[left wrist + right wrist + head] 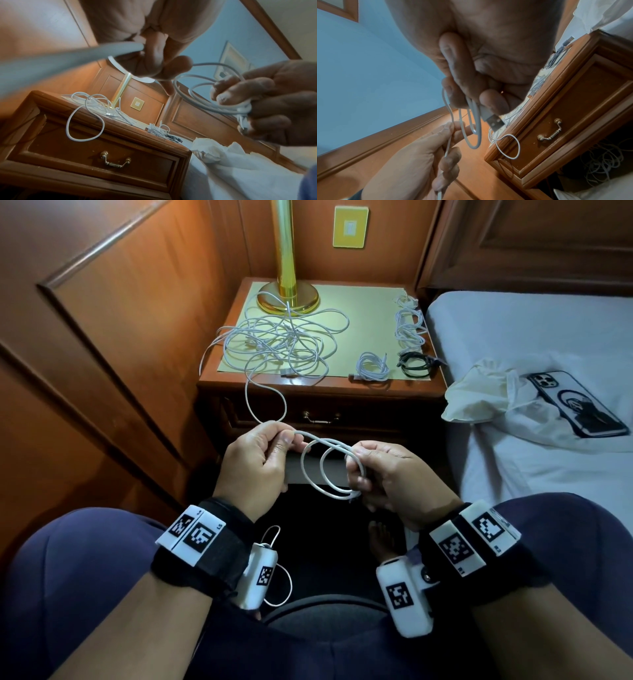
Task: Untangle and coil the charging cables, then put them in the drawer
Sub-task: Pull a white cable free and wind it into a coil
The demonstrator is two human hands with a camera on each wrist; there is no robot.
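Both hands work one white cable (329, 463) above the lap. Right hand (390, 474) grips the gathered loops, USB plug (493, 121) sticking out past its fingertips. Left hand (260, 463) pinches the running strand just beside the loops, on their left. From that pinch the free length climbs up and away over the nightstand (322, 392) edge into the tangled pile (274, 344), so slack must come toward the body; left hand is nearer the feed. Coiled bundles (373, 368) lie on the top to the right. Drawer (322, 419) below is closed. Judged: mid-coil, most of the task remaining
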